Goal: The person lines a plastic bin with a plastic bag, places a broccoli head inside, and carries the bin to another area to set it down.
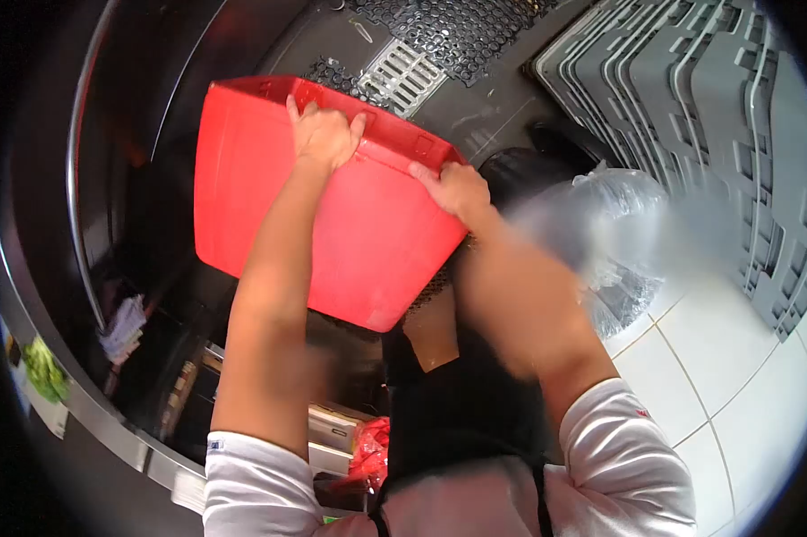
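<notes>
A large red plastic bin (367, 224) is tilted in front of me, its rim away from me and its flat underside or side facing me. My left hand (325, 134) grips the upper rim near the middle, thumb and fingers on the edge. Near the right end of the same rim, my right hand (459, 188) is closed on the edge. What the bin holds is hidden from view. Beyond the rim lie a light floor drain grate (403, 77) and a black perforated mat (461, 31).
Stacked grey crates (681, 107) stand at the right, beside a clear plastic bag (623, 242) on white tiles (681, 385). A metal rail (74, 179) runs along the left. Green leaves (43, 369) lie at far left; a red bag (369, 452) sits low in view.
</notes>
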`<state>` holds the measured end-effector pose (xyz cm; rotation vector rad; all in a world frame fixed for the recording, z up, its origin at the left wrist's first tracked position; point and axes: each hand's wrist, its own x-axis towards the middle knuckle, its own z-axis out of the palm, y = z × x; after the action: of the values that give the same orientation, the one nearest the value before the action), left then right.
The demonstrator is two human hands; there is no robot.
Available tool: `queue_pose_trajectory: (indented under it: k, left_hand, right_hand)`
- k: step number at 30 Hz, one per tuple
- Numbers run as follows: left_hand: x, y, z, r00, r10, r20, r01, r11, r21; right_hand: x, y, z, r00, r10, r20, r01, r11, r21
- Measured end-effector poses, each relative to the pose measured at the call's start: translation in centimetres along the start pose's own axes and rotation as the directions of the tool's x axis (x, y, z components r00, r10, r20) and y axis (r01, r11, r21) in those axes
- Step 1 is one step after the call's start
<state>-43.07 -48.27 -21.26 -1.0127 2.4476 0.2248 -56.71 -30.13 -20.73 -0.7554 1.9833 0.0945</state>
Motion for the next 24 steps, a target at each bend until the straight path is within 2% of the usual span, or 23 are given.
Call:
queue_pose_trajectory:
  k: [1, 2, 4, 7, 8, 12, 16, 24]
  left_hand:
    - [0.5, -0.1, -0.2, 0.999, 0.026, 0.039, -0.027, 1.0, 0.013]
    - [1.0, -0.2, -0.3, 0.995, 0.051, 0.081, -0.053, 0.998, 0.021]
    - [1.7, -0.7, 0.1, 0.985, 0.131, 0.109, -0.137, 0.989, 0.049]
    - [2.8, -0.9, -0.8, 0.949, 0.206, 0.239, -0.216, 0.976, 0.018]
    - [3.0, -1.2, -0.8, 0.948, 0.247, 0.199, -0.252, 0.968, 0.003]
    - [3.9, -1.3, -0.7, 0.946, 0.237, 0.221, -0.244, 0.97, 0.003]
    - [4.0, -1.5, -0.3, 0.952, 0.269, 0.147, -0.266, 0.963, -0.041]
    - [4.2, -1.6, 0.0, 0.959, 0.263, 0.109, -0.255, 0.964, -0.08]
  right_hand:
    - [0.1, 0.4, 0.0, 0.997, 0.044, 0.059, -0.044, 0.999, -0.004]
    - [0.0, 0.2, 0.4, 0.998, -0.008, -0.066, 0.008, 1.0, 0.006]
    - [0.4, 0.3, -0.1, 1.0, -0.008, -0.003, 0.008, 1.0, 0.003]
    - [1.1, 0.3, -1.7, 0.995, -0.026, 0.092, 0.026, 1.0, -0.005]
    - [1.3, 0.3, -1.7, 0.994, -0.027, 0.104, 0.028, 1.0, -0.008]
    - [1.9, 0.7, -1.3, 0.995, -0.049, 0.082, 0.049, 0.999, -0.002]
    - [2.2, 0.6, -1.2, 0.995, -0.046, 0.084, 0.046, 0.999, 0.002]
    - [2.5, 0.6, -0.8, 0.998, -0.047, 0.051, 0.047, 0.999, -0.006]
